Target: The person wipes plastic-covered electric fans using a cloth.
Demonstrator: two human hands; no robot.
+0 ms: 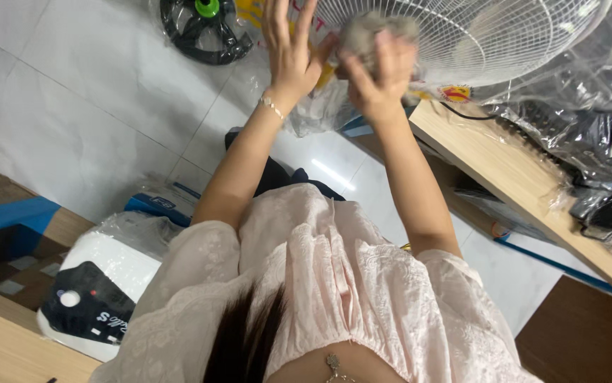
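My right hand [379, 76] is shut on a grey cloth [373, 27] and presses it against the white wire fan grille [483, 35]. My left hand [288, 50], with a thin bracelet at the wrist, is raised beside it. Its fingers are spread at the grille's left edge and its thumb touches the cloth. Both arms reach out from my pink blouse [334, 284], which sits low in the view. A yellow part shows behind the hands, mostly hidden.
A black ring-shaped fan part with a green hub [203, 32] lies on the white tiled floor [86, 92]. A white fan base with a dark control panel [97, 291] sits in plastic at the lower left. On the right, a wooden board [525, 181] holds plastic-wrapped black items [589, 135].
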